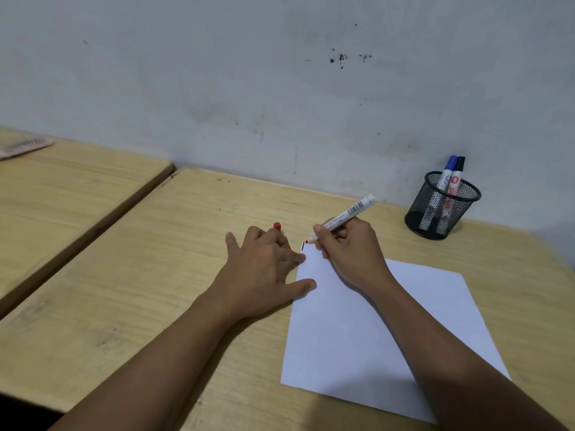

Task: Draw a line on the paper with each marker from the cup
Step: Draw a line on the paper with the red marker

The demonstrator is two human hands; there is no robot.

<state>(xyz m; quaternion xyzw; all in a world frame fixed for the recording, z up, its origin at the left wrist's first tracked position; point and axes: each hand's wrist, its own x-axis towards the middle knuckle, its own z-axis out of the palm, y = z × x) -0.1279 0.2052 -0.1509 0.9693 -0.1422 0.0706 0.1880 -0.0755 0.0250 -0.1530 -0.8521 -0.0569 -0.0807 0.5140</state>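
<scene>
At the paper's [373, 331] far corner, right-hand fingers [323, 234] grip the red marker [345, 216]; left fingers [280, 241] clasp its cap [277, 226].

The paper [373, 321] is white. The tabletop [140, 275] is light yellow wood with wavy lines. The cup [441, 206] is black mesh — one blue cap [451, 162], one black cap [460, 163]. The marker [345, 216] is white with a red tip.

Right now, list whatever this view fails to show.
- Paper: marks near the marker tip, hidden by the right hand.
- Red cap: mostly behind the left hand.
- Cup: marker labels too small to read.
- Item at far left: blurred, cut off.
</scene>
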